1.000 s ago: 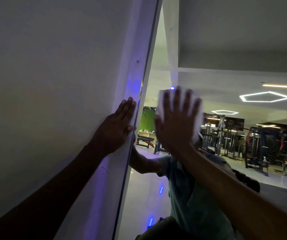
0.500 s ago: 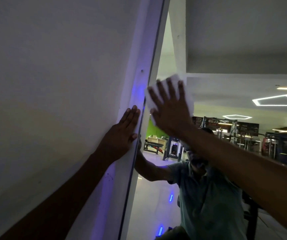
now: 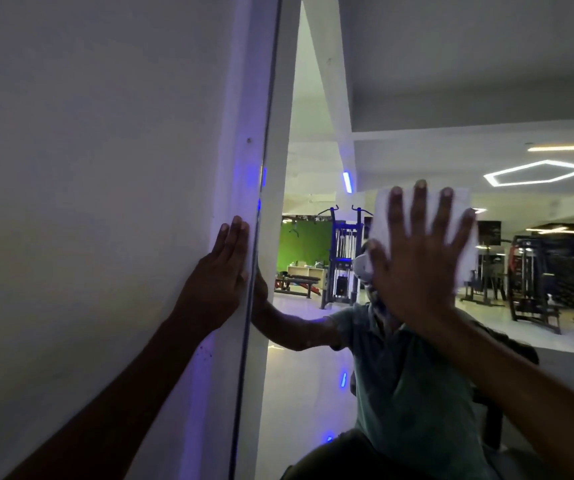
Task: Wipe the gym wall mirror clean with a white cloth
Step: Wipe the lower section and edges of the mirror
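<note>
My right hand (image 3: pixel 417 271) presses the white cloth (image 3: pixel 465 220) flat on the mirror (image 3: pixel 417 98), fingers spread. My left hand (image 3: pixel 216 282) rests flat and relaxed on the wall (image 3: pixel 88 168) beside it

A plain white wall (image 3: pixel 88 202) fills the left, while a dim gym shows at right: pentagon ceiling light (image 3: pixel 538 173), green wall (image 3: pixel 304 242), weight machines (image 3: pixel 344 258), glossy pale floor (image 3: pixel 299 313).

— What colour is the cloth (image 3: pixel 465 216)?
— White, plain, no pattern; the wall (image 3: pixel 88 168) beside the mirror (image 3: pixel 417 81) is plain white too, tinged violet along the frame (image 3: pixel 244 168).
— And in the reflection?
— A teal shirt (image 3: pixel 413 393); a bright green back wall (image 3: pixel 304 242); blue light strips (image 3: pixel 347 181); a white hexagon-outline ceiling light (image 3: pixel 538 173); dark machines (image 3: pixel 542 271) with red touches.
</note>
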